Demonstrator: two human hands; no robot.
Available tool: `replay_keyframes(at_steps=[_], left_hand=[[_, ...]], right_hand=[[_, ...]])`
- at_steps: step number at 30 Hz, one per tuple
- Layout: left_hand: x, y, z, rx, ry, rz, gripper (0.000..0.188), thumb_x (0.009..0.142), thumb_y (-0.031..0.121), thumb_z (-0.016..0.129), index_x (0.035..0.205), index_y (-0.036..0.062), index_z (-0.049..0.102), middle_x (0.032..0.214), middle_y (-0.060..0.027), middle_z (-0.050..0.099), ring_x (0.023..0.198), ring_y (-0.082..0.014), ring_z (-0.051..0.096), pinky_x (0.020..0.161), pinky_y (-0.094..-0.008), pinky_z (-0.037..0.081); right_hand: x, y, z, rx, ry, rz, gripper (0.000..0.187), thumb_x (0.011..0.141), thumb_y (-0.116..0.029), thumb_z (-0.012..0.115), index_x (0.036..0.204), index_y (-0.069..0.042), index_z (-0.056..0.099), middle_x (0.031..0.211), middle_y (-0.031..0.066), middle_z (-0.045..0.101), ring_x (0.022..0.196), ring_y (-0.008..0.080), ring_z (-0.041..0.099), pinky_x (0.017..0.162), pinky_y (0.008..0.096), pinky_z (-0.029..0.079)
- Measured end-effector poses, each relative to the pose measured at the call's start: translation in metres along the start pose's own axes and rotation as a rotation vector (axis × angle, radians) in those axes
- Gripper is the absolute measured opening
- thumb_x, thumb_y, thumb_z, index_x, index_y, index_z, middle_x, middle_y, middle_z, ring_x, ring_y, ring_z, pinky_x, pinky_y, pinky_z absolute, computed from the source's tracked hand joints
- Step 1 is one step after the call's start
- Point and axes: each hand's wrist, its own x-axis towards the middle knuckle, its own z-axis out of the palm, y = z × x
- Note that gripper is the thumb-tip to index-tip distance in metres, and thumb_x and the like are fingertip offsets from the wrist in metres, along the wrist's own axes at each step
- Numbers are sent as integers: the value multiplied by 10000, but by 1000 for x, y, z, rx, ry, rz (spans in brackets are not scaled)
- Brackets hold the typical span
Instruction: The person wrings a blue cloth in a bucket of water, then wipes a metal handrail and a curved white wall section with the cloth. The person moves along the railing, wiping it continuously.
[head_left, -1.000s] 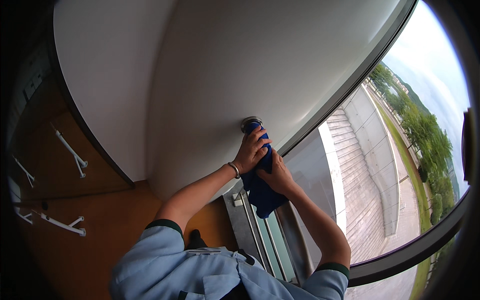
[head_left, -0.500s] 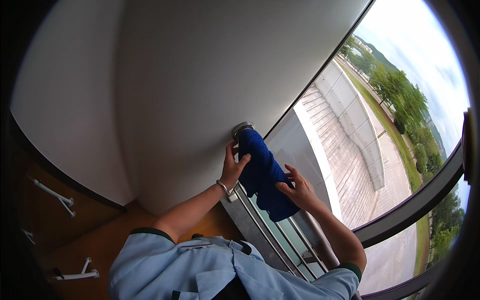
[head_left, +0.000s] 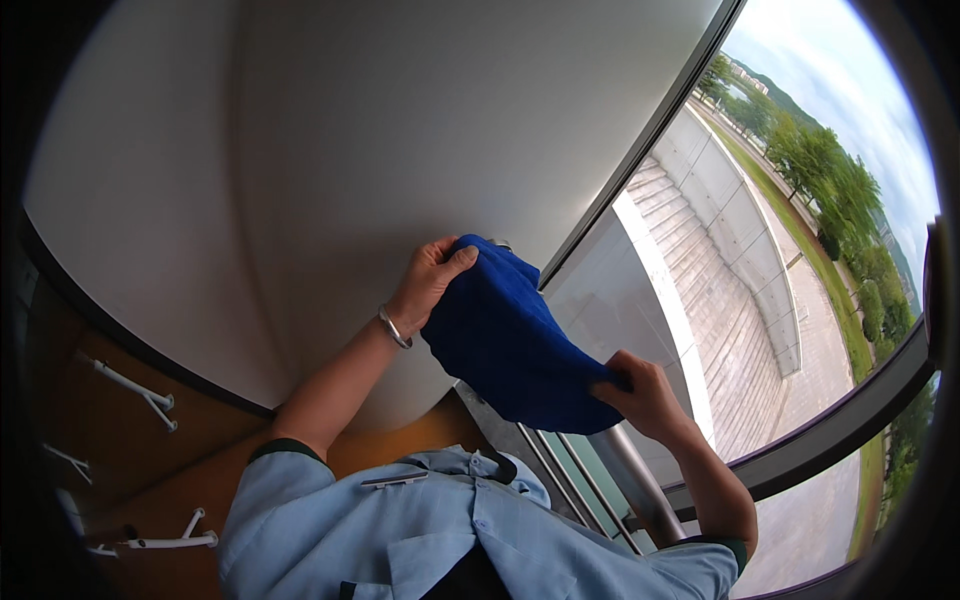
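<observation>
While the left hand point(head_left: 428, 285) pinches the upper left corner of the blue cloth point(head_left: 515, 345), the right hand point(head_left: 648, 395) grips its lower right end. The left thumb lies flat over the near face of the fabric; the fingers are bent, and their tips are partly hidden. The right hand is closed more fully, with the fingers curled in and the thumb end slightly blurred against the cloth. The two hands are well apart, and the cloth spans the gap on a slant, spread wide at the left and gathered narrow at the right.

The cloth is positioned in front of the white wall panel point(head_left: 450, 120). A round metal fitting point(head_left: 503, 245) shows just past its top edge, mostly covered; contact between the two cannot be determined. Below the cloth, a thick metal handrail point(head_left: 645, 480) emerges from beneath the lower edge, near the right hand, with thinner metal rails point(head_left: 600, 492) to its left. A silver bracelet point(head_left: 396, 330) encircles the left wrist. The window frame point(head_left: 640, 150) runs diagonally to the right of the panel.
</observation>
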Motion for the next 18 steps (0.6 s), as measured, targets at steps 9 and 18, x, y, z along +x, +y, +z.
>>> replay_keyframes(at_steps=[9,18], left_hand=[[34,138,-50,407,72,340,151,945,185,581,966,48,640,854,28,650,756,-50,566,770,-230,487],[114,244,-98,1644,786,1034,201,814,201,723,876,68,585,789,-56,547,766,-207,564,583,-348,486]], right_hand=[[87,-75,-80,153,-61,-370,184,881,-209,649,887,-26,663,702,95,627,617,146,604,610,270,492],[231,-147,-53,-473,851,-609,191,812,-207,693,948,-79,647,930,83,549,938,244,541,839,390,393]])
